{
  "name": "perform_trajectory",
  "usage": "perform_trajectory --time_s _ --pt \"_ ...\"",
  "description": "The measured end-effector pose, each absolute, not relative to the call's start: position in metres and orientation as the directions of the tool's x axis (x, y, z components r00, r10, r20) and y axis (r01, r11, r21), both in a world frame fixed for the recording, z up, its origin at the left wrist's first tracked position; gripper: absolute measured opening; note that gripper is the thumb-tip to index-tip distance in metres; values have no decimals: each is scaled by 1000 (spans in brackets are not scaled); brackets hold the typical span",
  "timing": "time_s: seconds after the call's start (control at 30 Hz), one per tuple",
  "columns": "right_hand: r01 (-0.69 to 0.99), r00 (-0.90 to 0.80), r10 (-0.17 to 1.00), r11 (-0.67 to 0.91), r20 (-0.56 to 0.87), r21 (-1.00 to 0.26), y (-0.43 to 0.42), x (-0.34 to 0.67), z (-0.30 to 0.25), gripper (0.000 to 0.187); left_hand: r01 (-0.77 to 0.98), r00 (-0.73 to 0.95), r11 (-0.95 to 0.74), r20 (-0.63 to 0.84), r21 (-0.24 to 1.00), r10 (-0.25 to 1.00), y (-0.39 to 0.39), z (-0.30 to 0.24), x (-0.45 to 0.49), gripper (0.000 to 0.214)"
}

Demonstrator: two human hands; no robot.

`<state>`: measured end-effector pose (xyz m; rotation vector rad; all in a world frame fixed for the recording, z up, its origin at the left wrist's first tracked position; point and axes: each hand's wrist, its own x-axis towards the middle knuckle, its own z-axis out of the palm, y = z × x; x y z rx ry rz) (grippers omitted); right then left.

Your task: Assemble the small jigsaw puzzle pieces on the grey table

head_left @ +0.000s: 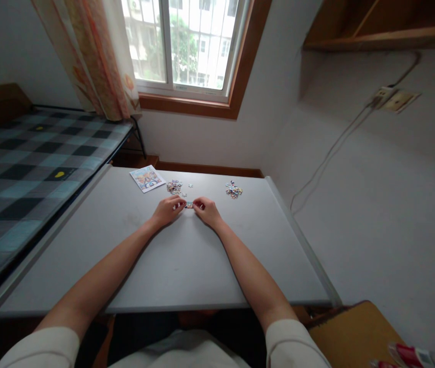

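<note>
Between my two hands, just above or on the white table, is a small strip of joined jigsaw puzzle pieces (189, 205). My left hand (168, 210) pinches its left end with bent fingers. At the right end, the fingertips of my right hand (207, 210) close on it in the same way. A pile of loose puzzle pieces (174, 187) lies just beyond my left hand, with a few single pieces near it. Farther right sits a second pile of pieces (234, 190). A square printed picture card (147, 178) rests at the back left.
The table (186, 266) has raised edge strips on both sides. A bed with a checked cover (48, 153) stands to the left, and a wall with a socket and hanging cable (328, 153) to the right. A yellow-brown stool or chair (355, 332) is at lower right.
</note>
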<state>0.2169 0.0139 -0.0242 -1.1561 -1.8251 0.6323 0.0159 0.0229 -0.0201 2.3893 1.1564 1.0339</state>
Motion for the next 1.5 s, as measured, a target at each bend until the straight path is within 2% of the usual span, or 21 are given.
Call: perform_trajectory --time_s 1.5 --pt "481 -214 891 452 400 -751 16 217 -31 10 560 420 -624 461 546 781 24 -20 14 19"
